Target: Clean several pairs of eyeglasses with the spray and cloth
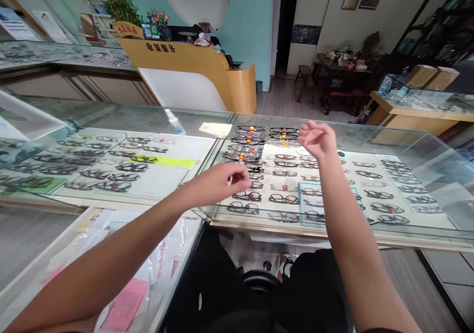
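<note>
My left hand (pixel 232 179) hovers over the glass display counter (pixel 237 114) with its fingers loosely curved. A gap shows between thumb and fingers, and nothing is visible in it. Farther right, my right hand (pixel 319 139) is raised above the glass, palm turned partly up, fingers bent and apart, and no object shows in it. Below the glass lie rows of eyeglass frames, among them a dark pair (pixel 284 199) between my hands and another dark pair (pixel 242 207) below my left hand. A turquoise-edged tray (pixel 300 204) is partly hidden by my right forearm.
A white bottle (pixel 175 121) and a pale cloth-like piece (pixel 215 129) rest on the glass at left. A pink sheet (pixel 126 303) lies in the lower-left case. Beyond stand a yellow service desk (pixel 185 59) and a dark table (pixel 346 68).
</note>
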`<action>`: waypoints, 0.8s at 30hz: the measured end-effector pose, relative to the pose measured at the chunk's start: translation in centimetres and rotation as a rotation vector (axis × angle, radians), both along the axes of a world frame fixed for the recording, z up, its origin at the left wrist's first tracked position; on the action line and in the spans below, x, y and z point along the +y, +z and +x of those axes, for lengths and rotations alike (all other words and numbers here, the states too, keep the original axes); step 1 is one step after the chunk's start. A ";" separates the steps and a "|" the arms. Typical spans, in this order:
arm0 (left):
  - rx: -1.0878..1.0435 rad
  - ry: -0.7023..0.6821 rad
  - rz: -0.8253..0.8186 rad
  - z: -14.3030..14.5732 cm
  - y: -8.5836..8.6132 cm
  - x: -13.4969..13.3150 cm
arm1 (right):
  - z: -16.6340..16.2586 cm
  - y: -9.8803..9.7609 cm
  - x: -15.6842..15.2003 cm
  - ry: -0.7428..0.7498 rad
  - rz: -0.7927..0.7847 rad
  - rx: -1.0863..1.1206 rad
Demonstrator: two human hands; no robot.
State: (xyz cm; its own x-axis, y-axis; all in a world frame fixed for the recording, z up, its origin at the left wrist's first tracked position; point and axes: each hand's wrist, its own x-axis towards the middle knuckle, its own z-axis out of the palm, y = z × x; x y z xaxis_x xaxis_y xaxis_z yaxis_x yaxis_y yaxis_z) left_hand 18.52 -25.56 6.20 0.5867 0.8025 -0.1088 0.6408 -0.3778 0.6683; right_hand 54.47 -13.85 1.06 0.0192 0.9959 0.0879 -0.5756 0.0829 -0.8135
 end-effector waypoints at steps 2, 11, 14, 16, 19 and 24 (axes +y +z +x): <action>-0.107 0.067 0.195 3.6 -0.4 2.4 | -0.7 0.5 -0.7 0.216 0.020 0.107; -0.403 0.064 0.645 13.2 -3.3 10.4 | -1.0 -0.9 -0.1 0.389 -0.021 0.062; -0.435 0.052 0.587 14.4 -3.7 11.0 | -0.6 -1.1 0.2 0.387 -0.031 0.053; -0.453 0.046 0.554 15.0 -3.8 11.1 | -0.5 -1.1 0.2 0.391 -0.029 0.046; -0.474 0.052 0.534 15.4 -3.8 11.3 | -0.4 -0.9 0.1 0.393 -0.012 0.044; -0.463 0.069 0.536 15.6 -3.7 11.6 | -0.5 -0.7 -0.1 0.384 -0.018 0.056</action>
State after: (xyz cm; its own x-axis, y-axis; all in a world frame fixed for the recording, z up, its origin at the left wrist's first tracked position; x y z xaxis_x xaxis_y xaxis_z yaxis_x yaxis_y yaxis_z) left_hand 34.16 -14.00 2.49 0.4232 0.7127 0.5595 0.3697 -0.6996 0.6115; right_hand 53.96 -13.94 0.36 -0.3508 0.9330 0.0801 -0.6054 -0.1607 -0.7795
